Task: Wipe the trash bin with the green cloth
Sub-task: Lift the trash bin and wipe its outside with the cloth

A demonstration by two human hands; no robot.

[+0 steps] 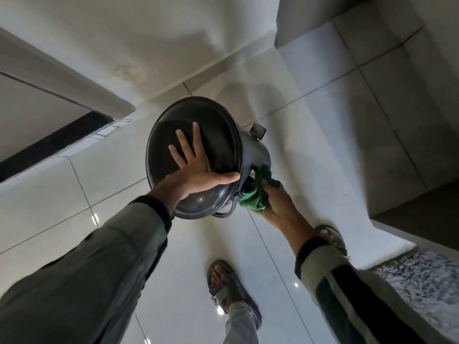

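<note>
Fingers (pixel 182 145) of left hand (pixel 198 167) spread flat on domed lid of dark trash bin (pixel 258 155), tilted above glossy tiled floor (pixel 111 184). Right hand (pixel 273 202) bunched around green cloth (pixel 257 192), pressed to bin's side by the hinge. Sandalled foot (pixel 228 286) below.

A tiled room inside a home: glossy pale floor tiles (pixel 310 135) run to a plain white wall (pixel 111 40), with a speckled stone ledge (pixel 422 276) at one corner, a small black pedal trash bin (pixel 255 155) and a person's sandalled foot (pixel 223 286) on the floor.
</note>
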